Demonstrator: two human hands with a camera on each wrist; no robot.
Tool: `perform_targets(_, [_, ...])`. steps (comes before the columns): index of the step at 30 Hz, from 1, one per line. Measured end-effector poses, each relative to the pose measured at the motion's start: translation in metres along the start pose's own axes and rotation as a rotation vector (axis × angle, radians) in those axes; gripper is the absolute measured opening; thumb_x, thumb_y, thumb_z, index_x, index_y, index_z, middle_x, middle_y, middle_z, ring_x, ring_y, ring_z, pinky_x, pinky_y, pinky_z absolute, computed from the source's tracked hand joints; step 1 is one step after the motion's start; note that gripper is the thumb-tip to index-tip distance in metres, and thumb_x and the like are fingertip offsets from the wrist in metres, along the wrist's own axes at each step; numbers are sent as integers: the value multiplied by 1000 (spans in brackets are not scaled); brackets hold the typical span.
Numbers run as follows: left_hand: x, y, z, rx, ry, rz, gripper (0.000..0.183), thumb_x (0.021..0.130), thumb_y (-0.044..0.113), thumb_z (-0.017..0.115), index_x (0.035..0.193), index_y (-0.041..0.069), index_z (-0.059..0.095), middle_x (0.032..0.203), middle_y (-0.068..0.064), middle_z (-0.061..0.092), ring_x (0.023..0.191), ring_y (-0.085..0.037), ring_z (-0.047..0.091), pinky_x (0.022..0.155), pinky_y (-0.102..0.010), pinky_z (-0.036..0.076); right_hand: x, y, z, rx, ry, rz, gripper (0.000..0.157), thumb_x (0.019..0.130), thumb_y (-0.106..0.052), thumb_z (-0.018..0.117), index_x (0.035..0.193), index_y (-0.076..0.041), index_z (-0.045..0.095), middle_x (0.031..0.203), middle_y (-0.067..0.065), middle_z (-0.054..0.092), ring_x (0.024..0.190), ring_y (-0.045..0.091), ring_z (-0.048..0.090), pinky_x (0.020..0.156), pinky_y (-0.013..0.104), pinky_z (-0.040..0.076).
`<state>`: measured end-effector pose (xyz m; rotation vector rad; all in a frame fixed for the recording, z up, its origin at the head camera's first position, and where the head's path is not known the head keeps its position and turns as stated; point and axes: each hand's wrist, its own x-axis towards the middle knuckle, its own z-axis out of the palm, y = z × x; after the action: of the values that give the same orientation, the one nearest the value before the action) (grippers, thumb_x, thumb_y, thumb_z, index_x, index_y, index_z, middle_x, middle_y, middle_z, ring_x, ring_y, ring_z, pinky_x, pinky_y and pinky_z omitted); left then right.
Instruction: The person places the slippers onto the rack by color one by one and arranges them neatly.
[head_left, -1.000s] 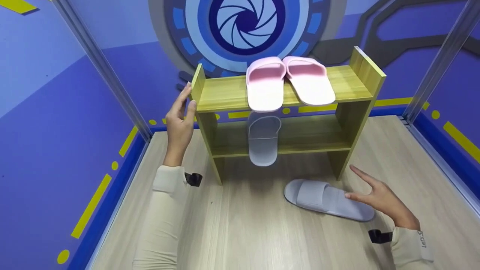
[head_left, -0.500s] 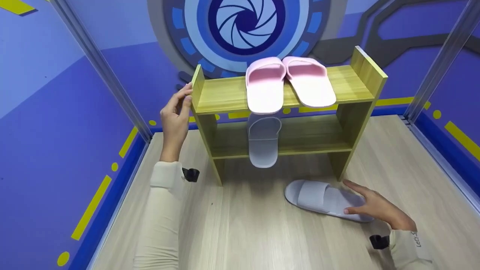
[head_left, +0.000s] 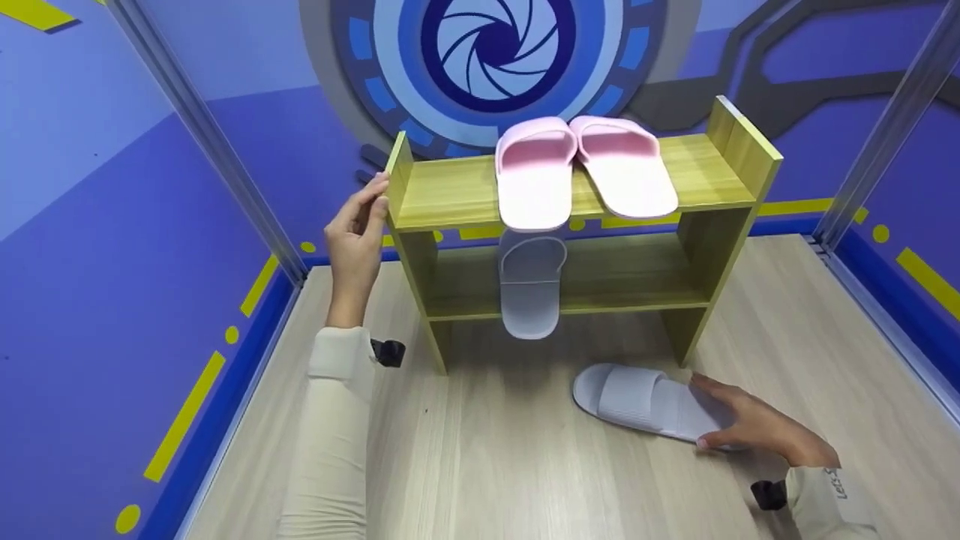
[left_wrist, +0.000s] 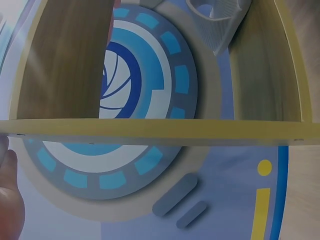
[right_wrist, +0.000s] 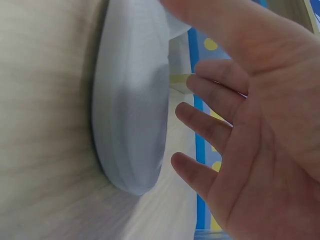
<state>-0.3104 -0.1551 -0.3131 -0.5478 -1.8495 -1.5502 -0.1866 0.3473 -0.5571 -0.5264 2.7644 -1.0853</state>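
In the head view a grey slipper (head_left: 630, 397) lies on its sole on the floor before the rack, toe pointing left. My right hand (head_left: 757, 431) reaches over its heel, thumb along the near edge and fingers toward the far edge. The right wrist view has the fingers (right_wrist: 200, 125) spread beside the heel, a gap between. My left hand (head_left: 355, 251) touches the outer face of the wooden shoe rack's (head_left: 450, 191) left side panel with fingertips and thumb. Another grey slipper (head_left: 531, 300) sits on the middle shelf. Two pink slippers (head_left: 535, 195) rest on the top shelf.
Wood-patterned flooring (head_left: 510, 480) spreads before the rack. A blue printed wall (head_left: 262, 157) stands behind it, and side walls with metal corner posts (head_left: 187, 112) flank the space.
My right hand has moved down and closer around the floor slipper's heel. My left hand's fingers and thumb have drawn closer together at the rack's side panel. The slippers have stayed in place.
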Motion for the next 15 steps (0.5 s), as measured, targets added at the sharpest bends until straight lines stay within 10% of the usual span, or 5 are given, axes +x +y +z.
perform_targets(11, [-2, 7, 3, -45, 11, -3, 25, 94, 3, 56, 115, -8, 64, 129, -18, 61, 120, -20, 60, 97, -27, 50, 4, 3, 3, -42, -79, 50, 105, 64, -35, 87, 142, 13, 35, 145, 36, 35, 133, 53, 33, 95, -2, 19])
perform_targets(15, [-2, 7, 2, -54, 18, -7, 25, 95, 3, 56, 116, -8, 64, 130, -18, 61, 120, -19, 60, 97, -28, 50, 6, 1, 5, -90, -85, 99, 104, 64, -36, 87, 141, 11, 37, 144, 35, 38, 132, 51, 36, 109, 30, 37])
